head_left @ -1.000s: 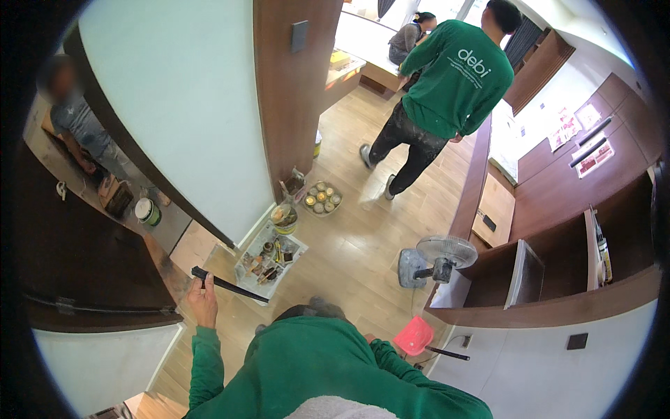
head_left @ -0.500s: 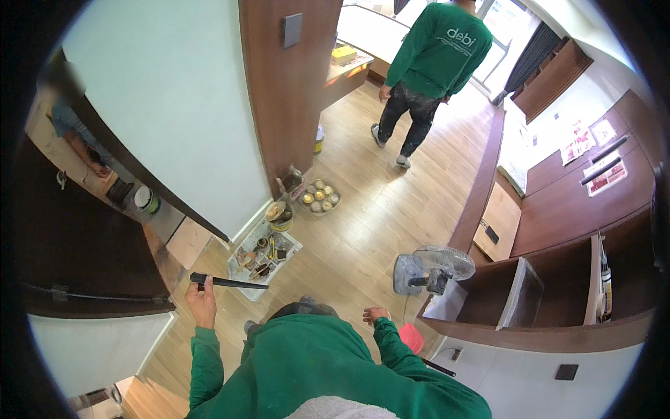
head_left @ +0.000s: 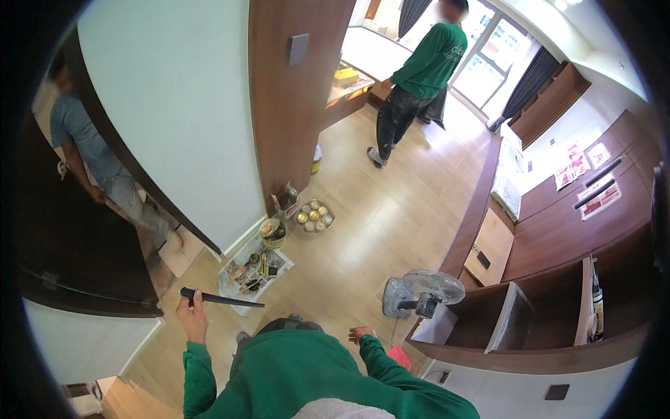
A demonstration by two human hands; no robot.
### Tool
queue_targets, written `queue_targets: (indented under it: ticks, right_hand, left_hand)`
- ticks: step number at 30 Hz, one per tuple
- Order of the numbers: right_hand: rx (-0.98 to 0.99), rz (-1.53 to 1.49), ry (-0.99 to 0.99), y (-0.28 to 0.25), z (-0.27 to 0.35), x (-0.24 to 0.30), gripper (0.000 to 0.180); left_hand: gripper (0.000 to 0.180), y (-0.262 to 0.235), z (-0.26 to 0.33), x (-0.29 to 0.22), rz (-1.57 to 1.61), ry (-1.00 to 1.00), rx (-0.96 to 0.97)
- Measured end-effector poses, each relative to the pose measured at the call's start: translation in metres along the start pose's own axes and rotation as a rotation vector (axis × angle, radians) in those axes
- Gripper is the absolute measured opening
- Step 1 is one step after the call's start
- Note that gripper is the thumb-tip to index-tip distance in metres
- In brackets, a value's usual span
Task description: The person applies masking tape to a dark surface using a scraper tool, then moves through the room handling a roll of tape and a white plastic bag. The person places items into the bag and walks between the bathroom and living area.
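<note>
The left hand (head_left: 191, 318) is raised out to the left on a green-sleeved forearm, its fingers closed round the near end of a long dark flat tool (head_left: 220, 299), which runs level to the right from the fist, over the near edge of a white tray (head_left: 234, 297); the right hand (head_left: 363, 334) hangs low and near on the right, fingers loosely spread and holding nothing, just above a small red thing (head_left: 400, 357) on the floor; the pale wood-plank floor (head_left: 391, 209) stretches from the near foreground to bright windows at the far right; a white wall (head_left: 174, 119) and a brown wooden panel (head_left: 289, 98) rise on the left, with dark brown cabinets and open shelves (head_left: 558, 279) along the right; the tray, full of small tools and cans, lies on the floor by the wall's foot, and just beyond it stand a paint tin (head_left: 272, 232) and a round tray of small jars (head_left: 313, 216); a grey floor fan (head_left: 422, 292) stands to the right, near the shelving; a person in green (head_left: 422, 77) stands far off by a counter, another person in grey (head_left: 91, 160) in the dark doorway at the left.
</note>
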State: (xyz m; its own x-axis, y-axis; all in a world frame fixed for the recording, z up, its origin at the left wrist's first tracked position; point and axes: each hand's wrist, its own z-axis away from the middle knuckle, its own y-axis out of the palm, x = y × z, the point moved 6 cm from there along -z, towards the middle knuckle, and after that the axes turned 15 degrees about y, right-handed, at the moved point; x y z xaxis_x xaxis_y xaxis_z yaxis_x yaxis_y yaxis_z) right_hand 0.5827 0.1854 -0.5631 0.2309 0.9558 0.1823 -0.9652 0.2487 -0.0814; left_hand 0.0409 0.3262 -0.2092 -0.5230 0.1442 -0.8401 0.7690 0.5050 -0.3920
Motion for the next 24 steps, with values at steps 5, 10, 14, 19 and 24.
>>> queue_targets:
  ticks: [5,10,14,19,24]
  right_hand:
    - [-0.05,-0.03,0.1,0.013,-0.003,0.007,0.032]
    - [-0.098,0.048,0.008,0.035,0.012,0.017,0.029]
    - [-0.073,0.059,-0.005,0.061,0.018,0.014,0.03]
    - [-0.05,0.168,-0.06,0.091,0.033,0.023,0.031]
    - [-0.112,0.236,-0.136,0.1,0.063,0.05,0.031]
  left_hand:
    - [0.023,-0.003,0.005,0.001,0.137,0.039,-0.013]
    - [0.023,-0.004,0.005,-0.006,-0.004,0.016,0.041]
    - [0.02,-0.001,0.003,-0.025,-0.062,0.092,0.091]
    - [0.017,0.015,-0.001,-0.049,0.017,0.172,0.189]
    - [0.013,0.034,-0.012,-0.103,-0.024,0.236,0.233]
